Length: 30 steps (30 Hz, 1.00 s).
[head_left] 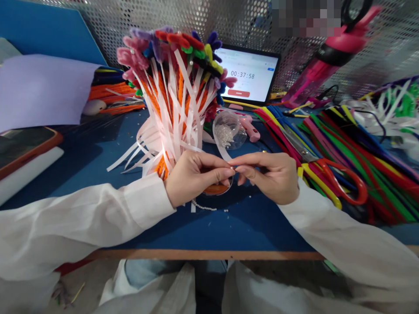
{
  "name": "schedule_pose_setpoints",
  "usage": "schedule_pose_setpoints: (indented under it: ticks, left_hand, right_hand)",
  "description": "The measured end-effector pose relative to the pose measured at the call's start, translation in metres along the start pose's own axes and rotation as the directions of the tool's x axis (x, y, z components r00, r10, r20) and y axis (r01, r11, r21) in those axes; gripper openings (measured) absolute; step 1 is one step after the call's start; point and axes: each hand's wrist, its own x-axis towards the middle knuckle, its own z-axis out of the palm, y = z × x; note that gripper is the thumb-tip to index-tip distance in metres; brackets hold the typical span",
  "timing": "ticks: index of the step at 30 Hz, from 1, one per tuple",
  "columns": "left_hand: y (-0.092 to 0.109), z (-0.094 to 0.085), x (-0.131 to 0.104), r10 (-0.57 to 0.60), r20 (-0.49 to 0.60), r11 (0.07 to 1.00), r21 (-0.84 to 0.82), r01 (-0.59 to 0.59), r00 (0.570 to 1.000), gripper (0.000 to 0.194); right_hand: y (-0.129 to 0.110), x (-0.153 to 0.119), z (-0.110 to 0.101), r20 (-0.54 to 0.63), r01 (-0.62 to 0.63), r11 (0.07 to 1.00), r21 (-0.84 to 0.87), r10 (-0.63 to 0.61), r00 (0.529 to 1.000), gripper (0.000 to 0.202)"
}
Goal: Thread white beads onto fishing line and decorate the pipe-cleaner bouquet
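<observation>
At the middle of the view, a tiny white pearl bead (231, 168) shows between the fingertips of both hands. My left hand (198, 174) pinches it between thumb and forefinger. My right hand (266, 174) is also closed in a pinch, its fingertips meeting the bead's right side; what lies between them is too small to make out. Below the hands, a short string of pearl beads (204, 207) lies on the blue tabletop (183, 231). Behind my left hand stands a bunch of pipe-cleaner flowers (176, 91) with orange stems and white ribbons. A clear cup of beads (225, 133) sits just beyond my fingers.
Bundles of coloured pipe cleaners (353, 152) and orange-handled scissors (360, 183) lie at right. A pink glue gun (250, 128), a tablet showing a timer (248, 76) and a pink bottle (330, 61) are behind. A phone (26, 148) and purple sheet (46, 91) occupy the left.
</observation>
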Motion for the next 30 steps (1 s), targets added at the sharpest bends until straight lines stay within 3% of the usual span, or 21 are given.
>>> schedule_pose_setpoints:
  ticks: [9, 15, 30]
  left_hand:
    - [0.001, 0.002, 0.000, -0.039, 0.031, 0.998, -0.040, 0.040, 0.999, 0.028]
    - [0.001, 0.001, -0.001, -0.052, 0.051, 0.998, -0.026, 0.053, 0.997, 0.032]
    - [0.001, 0.001, -0.001, -0.078, 0.064, 0.996, -0.032, 0.081, 0.995, 0.028]
  right_hand:
    - [0.001, 0.000, 0.000, 0.031, -0.137, 0.974, 0.180, 0.133, 0.991, 0.012]
    - [-0.001, 0.003, 0.001, 0.064, -0.171, 0.967, 0.190, 0.162, 0.985, 0.009]
    - [-0.010, 0.002, -0.001, 0.065, -0.077, 0.995, -0.059, 0.081, 0.995, 0.007]
